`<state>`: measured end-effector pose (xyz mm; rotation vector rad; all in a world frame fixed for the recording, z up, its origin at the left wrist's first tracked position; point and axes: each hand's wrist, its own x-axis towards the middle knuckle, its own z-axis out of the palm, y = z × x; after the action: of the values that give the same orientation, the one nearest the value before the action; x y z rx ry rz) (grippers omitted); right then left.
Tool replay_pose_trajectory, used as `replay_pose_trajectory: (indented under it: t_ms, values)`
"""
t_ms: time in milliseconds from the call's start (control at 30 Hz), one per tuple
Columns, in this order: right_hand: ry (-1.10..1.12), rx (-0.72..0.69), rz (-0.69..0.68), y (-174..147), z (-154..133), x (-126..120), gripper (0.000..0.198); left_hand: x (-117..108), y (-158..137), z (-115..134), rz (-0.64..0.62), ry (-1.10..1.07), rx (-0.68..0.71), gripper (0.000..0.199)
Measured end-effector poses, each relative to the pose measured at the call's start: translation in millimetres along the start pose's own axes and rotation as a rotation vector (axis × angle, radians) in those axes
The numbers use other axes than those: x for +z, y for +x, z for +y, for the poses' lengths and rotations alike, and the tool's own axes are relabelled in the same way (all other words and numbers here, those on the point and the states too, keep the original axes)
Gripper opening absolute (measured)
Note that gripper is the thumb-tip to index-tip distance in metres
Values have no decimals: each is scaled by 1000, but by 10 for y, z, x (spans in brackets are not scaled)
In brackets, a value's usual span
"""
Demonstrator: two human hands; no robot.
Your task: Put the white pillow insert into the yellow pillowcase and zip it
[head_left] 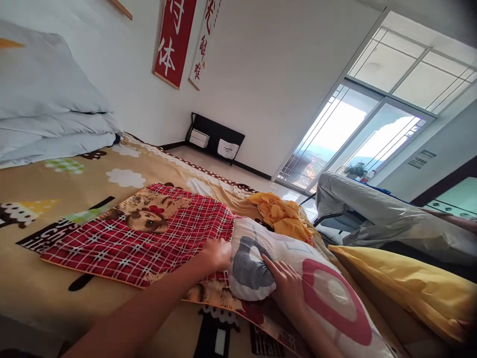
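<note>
A red plaid pillowcase (186, 223) with a dog picture lies spread over the bed. At its right edge my left hand (217, 254) is closed in a fist on the fabric, beside the end of a pillow (335, 293). This pillow is pale, with grey and pink shapes, and its near end rests against the pillowcase's edge. My right hand (286, 283) grips the pillow near that end, fingers stretched across its top. The thumb is mostly hidden. Whether any of the pillow is inside the pillowcase, I cannot tell.
Under everything is a tan patterned bedspread (112, 283). A crumpled yellow cloth (283, 214) lies beyond the pillow, and a yellow cushion (410, 283) sits at the right. Folded grey bedding (48, 99) is stacked at the left. A person's grey-trousered leg (372, 204) extends at the right.
</note>
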<state>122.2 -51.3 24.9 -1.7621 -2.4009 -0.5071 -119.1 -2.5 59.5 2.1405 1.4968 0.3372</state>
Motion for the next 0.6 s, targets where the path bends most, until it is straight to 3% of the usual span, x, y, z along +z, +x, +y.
replay_pose_trajectory:
  t_ms: [200,333,467,600]
  values:
    - [50,-136,9,405,-211,-496,56,-151,-70,201,121,27,81,32]
    - [136,-223,-6,454,-465,-485,44,-277,-12,225,220,32,99,40]
    - [295,-290,-176,309,-591,-392,54,-344,-36,7,62,124,97,31]
    - [671,-453,-448,515,-267,-655,54,-308,-169,-124,-95,154,115,30]
